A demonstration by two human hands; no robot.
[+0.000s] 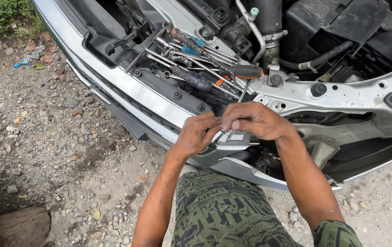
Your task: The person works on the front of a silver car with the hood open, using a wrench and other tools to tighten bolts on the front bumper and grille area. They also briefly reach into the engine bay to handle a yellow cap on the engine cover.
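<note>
Two bare hands meet at the front edge of an open engine bay, fingertips pinched together over a small silver bracket on the car's front panel; left hand comes in from lower left, fingers curled narrow, thumb & forefinger closed on the bracket's left end; right hand lies over the top, knuckles up, fingers folded down tight onto the same piece, so what sits under them can't be told; the two hands are touching at the fingertips

Bracket lies directly under the right hand & just right of the left fingertips, its long axis running roughly left-right along the bumper edge; right hand is nearer, covering most of it

Just beyond the hands, towards the engine, a pile of tools rests on the black plastic cover: orange-handled screwdriver, dark blue-handled screwdriver, several chrome wrenches & extension bars; well within reach of either hand, closer to the right

Gravel ground to the left; camo-pattern shorts at bottom
</note>
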